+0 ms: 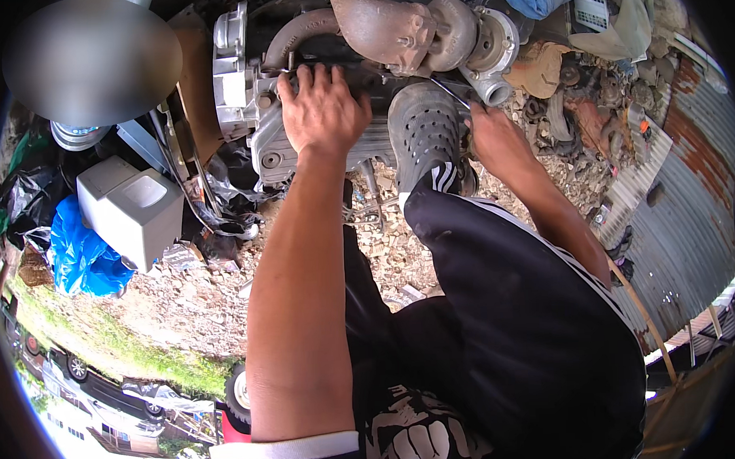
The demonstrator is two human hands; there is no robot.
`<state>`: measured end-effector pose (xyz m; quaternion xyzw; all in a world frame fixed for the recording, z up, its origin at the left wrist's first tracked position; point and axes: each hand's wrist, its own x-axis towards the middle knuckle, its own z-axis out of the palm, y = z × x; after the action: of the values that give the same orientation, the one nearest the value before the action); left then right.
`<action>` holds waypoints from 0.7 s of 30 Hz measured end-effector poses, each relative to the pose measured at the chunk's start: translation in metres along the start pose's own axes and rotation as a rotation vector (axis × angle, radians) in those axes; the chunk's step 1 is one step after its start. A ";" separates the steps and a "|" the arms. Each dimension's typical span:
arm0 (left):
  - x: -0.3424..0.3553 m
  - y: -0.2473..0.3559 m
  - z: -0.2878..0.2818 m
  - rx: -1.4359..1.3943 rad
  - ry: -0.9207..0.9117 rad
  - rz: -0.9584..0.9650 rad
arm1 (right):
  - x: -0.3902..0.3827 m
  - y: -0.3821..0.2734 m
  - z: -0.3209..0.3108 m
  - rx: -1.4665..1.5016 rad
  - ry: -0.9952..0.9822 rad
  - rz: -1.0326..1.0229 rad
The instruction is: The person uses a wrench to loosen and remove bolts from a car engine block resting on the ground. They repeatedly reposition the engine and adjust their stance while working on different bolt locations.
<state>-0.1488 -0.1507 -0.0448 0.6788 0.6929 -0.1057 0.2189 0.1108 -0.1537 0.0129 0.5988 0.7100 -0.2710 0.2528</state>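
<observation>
My left hand lies with its fingers stretched out on the top edge of a metal engine, just below a curved rusty pipe. My right hand is closed around a thin metal tool, whose shaft points up and left toward the engine. Its far tip and its exact kind are hidden. Above that hand sits a turbocharger, joined to a large rusty elbow pipe. Between my hands, my foot in a grey clog is braced against the engine.
At the left stand a grey box and a blue plastic bag. Worn metal parts lie beyond my right hand, beside corrugated sheets. Stony ground spreads beneath. A blurred round shape fills the upper left.
</observation>
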 end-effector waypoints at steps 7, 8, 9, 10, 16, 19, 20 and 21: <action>-0.001 -0.002 0.007 0.010 0.062 -0.016 | 0.016 0.014 0.019 -0.093 0.189 -0.041; 0.001 -0.001 0.005 0.004 0.056 -0.016 | 0.018 0.019 0.022 -0.096 0.174 -0.024; 0.000 0.000 0.003 -0.003 0.041 -0.017 | 0.016 0.015 0.018 -0.099 0.151 -0.007; -0.001 0.000 0.003 -0.009 0.026 -0.017 | 0.014 0.012 0.013 -0.101 0.127 0.011; -0.002 -0.004 0.011 -0.008 0.111 -0.012 | 0.006 0.034 0.007 -0.018 0.152 0.155; 0.001 -0.003 0.007 0.014 0.062 -0.024 | 0.028 0.071 0.033 0.023 0.152 0.071; 0.001 -0.002 0.005 0.017 0.058 -0.016 | 0.036 0.084 0.045 0.031 0.147 0.033; 0.000 0.000 0.005 0.019 0.052 -0.006 | 0.043 0.096 0.056 0.018 0.159 -0.023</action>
<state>-0.1482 -0.1526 -0.0492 0.6813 0.6993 -0.0951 0.1941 0.2003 -0.1485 -0.0654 0.6124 0.7323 -0.2317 0.1872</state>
